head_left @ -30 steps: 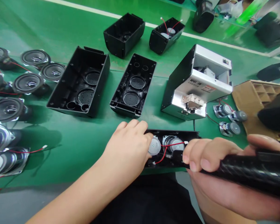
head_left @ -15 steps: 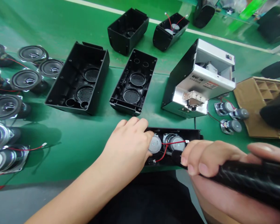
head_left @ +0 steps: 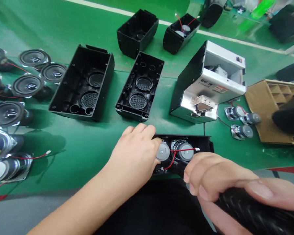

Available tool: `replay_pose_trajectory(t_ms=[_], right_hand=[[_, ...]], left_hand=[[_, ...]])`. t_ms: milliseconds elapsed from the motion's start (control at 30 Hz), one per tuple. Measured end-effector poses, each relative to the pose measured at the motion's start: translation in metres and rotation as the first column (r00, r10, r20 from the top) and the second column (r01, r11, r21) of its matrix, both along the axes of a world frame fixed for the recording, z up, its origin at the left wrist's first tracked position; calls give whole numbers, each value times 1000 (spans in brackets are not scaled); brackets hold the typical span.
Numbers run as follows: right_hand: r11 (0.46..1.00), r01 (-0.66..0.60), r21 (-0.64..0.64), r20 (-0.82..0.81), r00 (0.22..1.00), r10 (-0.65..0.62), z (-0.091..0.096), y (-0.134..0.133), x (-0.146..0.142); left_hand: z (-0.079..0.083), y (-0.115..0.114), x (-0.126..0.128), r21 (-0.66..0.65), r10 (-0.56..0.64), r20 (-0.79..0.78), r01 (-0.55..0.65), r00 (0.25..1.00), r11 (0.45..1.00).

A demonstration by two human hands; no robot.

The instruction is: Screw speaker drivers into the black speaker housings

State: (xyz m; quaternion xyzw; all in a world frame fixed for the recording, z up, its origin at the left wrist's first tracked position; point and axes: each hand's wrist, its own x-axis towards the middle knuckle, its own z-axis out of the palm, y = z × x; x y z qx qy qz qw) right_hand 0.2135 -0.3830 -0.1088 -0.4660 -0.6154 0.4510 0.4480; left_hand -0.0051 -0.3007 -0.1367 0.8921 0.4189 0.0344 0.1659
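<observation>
A black speaker housing lies in front of me with two speakers inside. My left hand reaches over its left end, fingers and thumb curled round the left speaker. To the right sits the other speaker, with red wires ending in white plugs across the two. My right hand is wrapped round a black electric screwdriver, tilted with its nose down in the housing by the near edge, between the speakers. Its tip is hidden.
Behind stand a large open housing, a shallow housing with grilles, and a silver screw feeder machine. Several loose speakers crowd the left. At right are small speakers and a divided cardboard box.
My right hand and the screwdriver have shifted, the nose moving slightly left and the handle tilting lower. My left hand stays on the left speaker.
</observation>
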Motion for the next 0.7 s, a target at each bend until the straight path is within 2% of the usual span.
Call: replay_pose_trajectory(t_ms=[167,200,233,300,367,433,567,700], right_hand=[[985,-170,-17,-64,984,169,-7,1,-2],[985,-170,-2,-82,982,170,-8,1,-5],[989,-145,31,-107,983,147,-9,1,-10],[993,2,120,-172,985,19,-11,1,-23],[968,164,188,-247,962,-115,-13,2,-37],[934,276,228,-316,928,-197,-15,1,-48],[873,394,287,-441,863,-245,-22,-2,-59],[838,432,334,-454,853,-259,-30,0,-67]], left_hand=[[1,-1,0,-8,5,12,-5,1000,1000],[1,-1,0,-5,6,16,-6,1000,1000],[1,-2,0,-2,7,21,-7,1000,1000],[0,-3,-1,1,10,30,-10,999,1000],[0,-3,-1,0,12,36,-12,999,1000],[0,-4,-1,-2,16,34,-16,999,1000],[0,-4,-1,-7,20,30,-20,999,1000],[0,-4,-1,-2,18,43,-18,999,1000]])
